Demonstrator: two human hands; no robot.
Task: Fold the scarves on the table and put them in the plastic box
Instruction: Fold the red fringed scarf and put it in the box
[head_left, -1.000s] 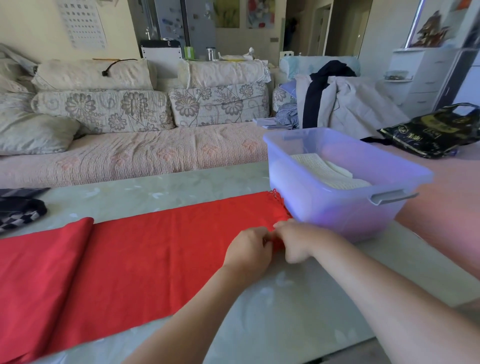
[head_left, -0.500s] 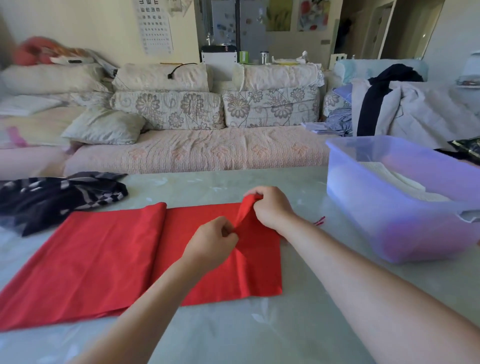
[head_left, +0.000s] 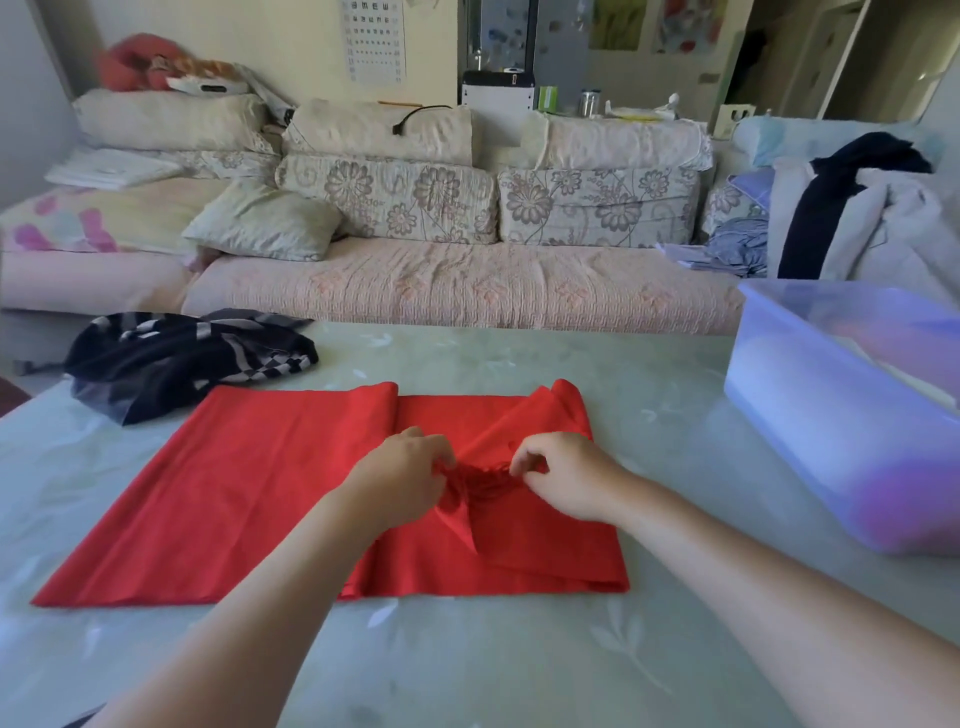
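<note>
Pinching a bunched end of the red scarf (head_left: 234, 493), the left hand (head_left: 405, 480) and right hand (head_left: 569, 480) meet over the cloth's right half, each with fingers curled tightly onto the gathered fabric that lies between them. The scarf lies flat on the pale green table (head_left: 467, 670), already doubled, with a folded layer covering its left part and a lifted flap rising toward the far right corner. A black-and-white patterned scarf (head_left: 176, 358) sits crumpled at the table's far left, just beside the red scarf's far left corner; whether the two touch cannot be told. The translucent plastic box (head_left: 831, 431) stands on the right of the table, apart from the red scarf, its contents too blurred to identify. A floral sofa (head_left: 467, 291) runs behind the table.
</note>
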